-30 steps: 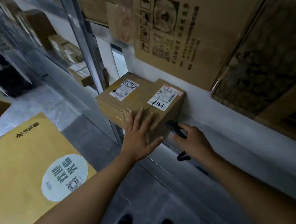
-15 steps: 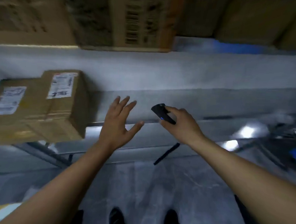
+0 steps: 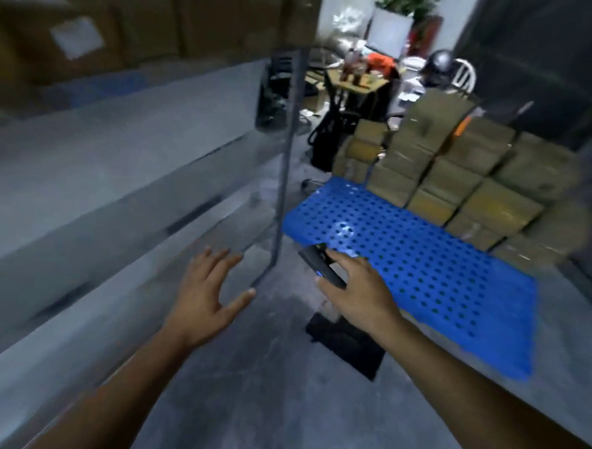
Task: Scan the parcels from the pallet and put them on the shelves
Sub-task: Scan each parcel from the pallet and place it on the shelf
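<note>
Black scanner (image 3: 321, 265) sits gripped in the right hand (image 3: 359, 294); the left hand (image 3: 204, 288) holds nothing, fingers spread, beside the grey shelves (image 3: 118, 180). Beyond, brown parcels (image 3: 461, 185) stack on the far half of the blue pallet (image 3: 422, 268); a shelf upright (image 3: 286, 175) stands just left of it.

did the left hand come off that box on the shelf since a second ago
Yes. The left hand lay flat on the box then; now it hangs open farther right along the shelf, by its end post, touching nothing.

Left hand (image 3: 206, 290) held out, fingers spread; right hand (image 3: 359, 293) grips a scanner (image 3: 321, 265).
</note>
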The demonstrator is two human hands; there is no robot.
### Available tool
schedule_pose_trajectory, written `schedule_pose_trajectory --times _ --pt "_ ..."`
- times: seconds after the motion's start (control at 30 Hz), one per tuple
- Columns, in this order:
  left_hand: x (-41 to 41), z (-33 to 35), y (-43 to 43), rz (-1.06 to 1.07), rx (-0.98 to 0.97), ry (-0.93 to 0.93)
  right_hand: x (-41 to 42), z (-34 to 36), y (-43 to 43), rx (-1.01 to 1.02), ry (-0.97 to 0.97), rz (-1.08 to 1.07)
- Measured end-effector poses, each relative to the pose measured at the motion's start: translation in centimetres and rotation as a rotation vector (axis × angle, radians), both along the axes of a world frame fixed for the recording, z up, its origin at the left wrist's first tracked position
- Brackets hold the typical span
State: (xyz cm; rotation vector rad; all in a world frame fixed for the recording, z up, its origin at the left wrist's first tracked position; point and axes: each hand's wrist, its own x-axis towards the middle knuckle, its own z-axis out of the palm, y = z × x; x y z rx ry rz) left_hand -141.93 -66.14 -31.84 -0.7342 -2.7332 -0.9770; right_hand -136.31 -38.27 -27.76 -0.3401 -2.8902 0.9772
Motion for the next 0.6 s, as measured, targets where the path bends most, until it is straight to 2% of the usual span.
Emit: schedule_pose_trajectory --times 0.13,0.3,0.4,0.6 --pt "-2.6 -0.4 11.2 -0.174 -0.001 -0.012 0.4 -0.6 10.0 0.024 -0.055 -0.153" --pt "-8.6 -1.4 19.2 -0.267 -0.019 -0.092 -2.0 -2.2 17.0 0.005 -0.092 -0.266" --pt "-14.9 -2.0 22.6 -0.302 -0.051 -0.105 -5.5 -3.4 19.5 -0.018 -0.107 -0.302" --pt "-32.0 -5.2 31.1 -0.243 -0.137 -0.133 -16.1 -7.6 23.8 -0.063 -0.208 -0.341"
